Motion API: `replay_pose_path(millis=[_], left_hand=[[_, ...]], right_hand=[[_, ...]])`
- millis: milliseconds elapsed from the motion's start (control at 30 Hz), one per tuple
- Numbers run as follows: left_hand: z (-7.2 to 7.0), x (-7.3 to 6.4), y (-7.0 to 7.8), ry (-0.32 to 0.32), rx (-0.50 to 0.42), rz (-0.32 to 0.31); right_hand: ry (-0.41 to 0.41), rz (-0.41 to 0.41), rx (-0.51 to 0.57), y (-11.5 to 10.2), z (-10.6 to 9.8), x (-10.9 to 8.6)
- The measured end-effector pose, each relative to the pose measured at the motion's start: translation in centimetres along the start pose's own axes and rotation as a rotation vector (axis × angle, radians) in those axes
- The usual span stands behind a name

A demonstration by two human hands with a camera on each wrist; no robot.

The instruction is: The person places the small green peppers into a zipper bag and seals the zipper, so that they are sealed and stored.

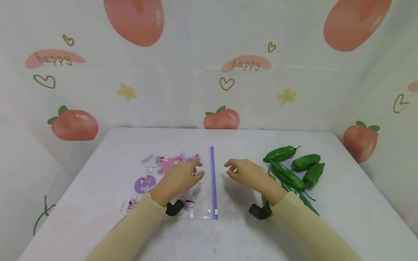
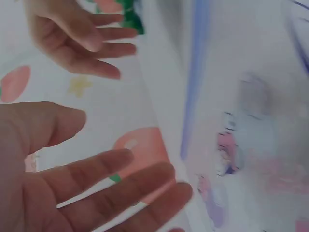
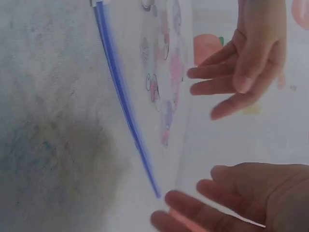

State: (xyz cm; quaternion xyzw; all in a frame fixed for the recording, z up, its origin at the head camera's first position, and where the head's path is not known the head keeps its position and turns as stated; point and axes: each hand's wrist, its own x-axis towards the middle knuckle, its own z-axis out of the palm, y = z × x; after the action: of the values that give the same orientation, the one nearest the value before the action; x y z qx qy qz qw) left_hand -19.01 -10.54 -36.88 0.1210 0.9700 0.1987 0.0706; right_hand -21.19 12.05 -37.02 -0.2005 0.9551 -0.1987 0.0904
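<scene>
A clear zip bag (image 1: 203,207) printed with pink and purple cartoon figures lies flat on the table, its purple slider strip (image 1: 213,180) along the right side. My left hand (image 1: 179,179) hovers over the bag, fingers relaxed and holding nothing. To the right of the strip, my right hand (image 1: 247,173) is held above the table, likewise with nothing in its loosely bent fingers. Both hands face each other across the strip. Several green peppers (image 1: 287,175) lie in a pile to the right of my right hand, some partly hidden behind the right forearm.
The white table (image 1: 233,239) ends at a back edge against a cloth backdrop (image 1: 183,83) with printed peaches, hearts and flowers. A green cord (image 1: 45,211) hangs at the far left. A white slider (image 1: 215,212) sits at the strip's near end.
</scene>
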Motion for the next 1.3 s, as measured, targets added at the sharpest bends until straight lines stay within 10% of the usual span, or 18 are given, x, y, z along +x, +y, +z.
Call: replay_pose_path(millis=[533,1300], left_hand=[[0.9,4.6,-0.8,-0.037,-0.595,-0.042],[3.6,6.8,-1.5,-0.167,-0.61,-0.164]], right_hand=[[-0.136,0.138,0.479,1.5,2.4,5.6],[-0.159,0.221,0.451,1.0,3.1,6.7]])
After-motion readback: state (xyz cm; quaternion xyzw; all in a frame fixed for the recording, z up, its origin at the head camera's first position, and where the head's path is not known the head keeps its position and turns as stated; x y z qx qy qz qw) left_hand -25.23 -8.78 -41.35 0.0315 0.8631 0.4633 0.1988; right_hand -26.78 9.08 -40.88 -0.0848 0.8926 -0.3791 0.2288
